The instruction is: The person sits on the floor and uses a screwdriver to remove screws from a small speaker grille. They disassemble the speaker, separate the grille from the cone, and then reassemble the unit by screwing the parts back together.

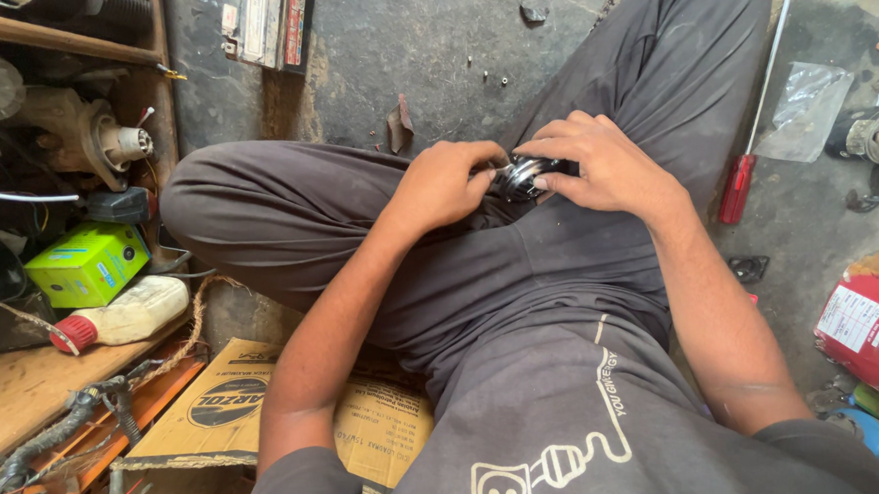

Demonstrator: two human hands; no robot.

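We hold a small round metal part (520,176) between both hands, above our crossed legs in dark grey trousers (361,240). Our left hand (442,184) comes in from the left with its fingers curled, and the fingertips (484,173) press against the left edge of the part. Our right hand (602,163) lies over the part from the right and above; its thumb (554,183) touches the lower right rim, while the other fingers arch across the top. So the part sits pinched in the narrow gap between the two hands, half covered by the right one, with only its shiny face and dark rim showing. We cannot tell what kind of part it is, as it is too small and too hidden.

We sit on a flattened cardboard box (299,417) on a dark, stained floor (404,53). To the right of our right leg, well apart from the hands, a screwdriver with a red handle (739,188) lies on the floor, and beside it a clear plastic bag (805,108). Farther right stands a red can (866,320). To our left, a green box (88,264) and a pale plastic bottle with a red cap (125,314) lie on a cluttered wooden shelf (26,388), near a tangle of wires and old machine parts.
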